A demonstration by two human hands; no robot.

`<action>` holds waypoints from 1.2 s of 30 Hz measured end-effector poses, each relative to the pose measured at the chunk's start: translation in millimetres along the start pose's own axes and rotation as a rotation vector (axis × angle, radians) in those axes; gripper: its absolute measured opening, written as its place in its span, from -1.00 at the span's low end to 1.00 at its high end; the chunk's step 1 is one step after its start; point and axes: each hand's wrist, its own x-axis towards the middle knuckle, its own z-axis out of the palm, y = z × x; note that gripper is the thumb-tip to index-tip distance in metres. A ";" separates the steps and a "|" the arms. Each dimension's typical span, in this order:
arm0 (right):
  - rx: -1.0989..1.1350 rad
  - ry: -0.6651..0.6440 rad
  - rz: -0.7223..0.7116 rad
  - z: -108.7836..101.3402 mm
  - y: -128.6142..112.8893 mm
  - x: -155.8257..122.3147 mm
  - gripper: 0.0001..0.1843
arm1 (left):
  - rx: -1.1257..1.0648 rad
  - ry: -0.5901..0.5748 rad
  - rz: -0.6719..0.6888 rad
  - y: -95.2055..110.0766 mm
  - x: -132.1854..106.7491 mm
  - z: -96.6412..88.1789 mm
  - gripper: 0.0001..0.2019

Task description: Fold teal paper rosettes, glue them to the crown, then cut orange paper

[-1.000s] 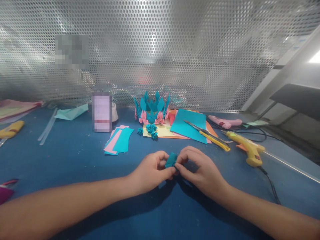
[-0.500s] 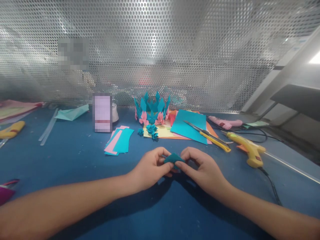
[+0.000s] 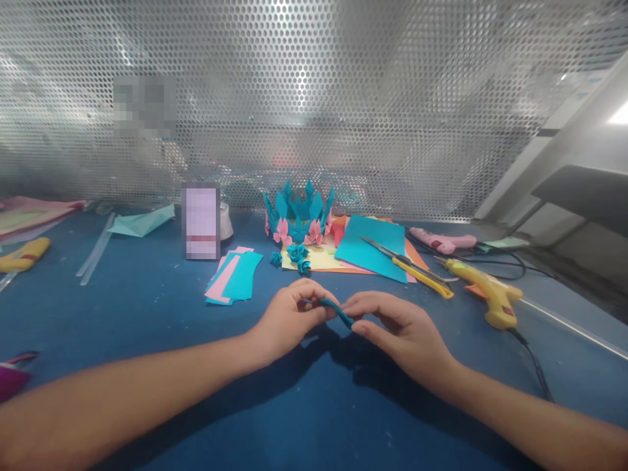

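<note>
A small folded piece of teal paper [image 3: 337, 310] is held edge-on just above the blue table, slanting down to the right. My left hand [image 3: 292, 315] pinches its upper left end between thumb and fingers. At its lower right end, my right hand [image 3: 395, 327] has thumb and fingertips closed on the paper. Beyond the hands stands a teal paper crown [image 3: 298, 216] with pink paper bows round its base. In front of the crown lie several small teal paper flowers [image 3: 297, 254]. Teal and pink paper strips [image 3: 243, 275] are stacked to the left.
Scissors [image 3: 383, 250] and a yellow-handled cutter [image 3: 426, 280] rest on teal sheets [image 3: 363, 242]. A yellow glue gun [image 3: 490, 291] with a cord lies right, a pink one [image 3: 444, 241] behind it. A phone [image 3: 202, 219] stands upright before a perforated metal screen [image 3: 294, 98].
The folded paper has turned from showing its flat triangular face to being edge-on and slanted. My right hand's fingers have shifted on it, and my left hand has moved slightly left.
</note>
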 end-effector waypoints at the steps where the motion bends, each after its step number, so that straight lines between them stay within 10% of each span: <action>1: 0.018 -0.004 0.015 -0.2 0.2 0.2 -0.90 | 0.002 -0.010 -0.031 0.4 -0.1 -0.2 -0.89; 8: 0.211 -0.040 0.135 1.0 2.4 1.0 -0.86 | -0.180 0.079 -0.096 2.5 -2.9 3.2 -0.64; 36: 0.234 -0.097 0.145 1.9 -1.9 0.7 -0.80 | 0.045 0.026 -0.006 -0.2 -7.1 5.6 -0.85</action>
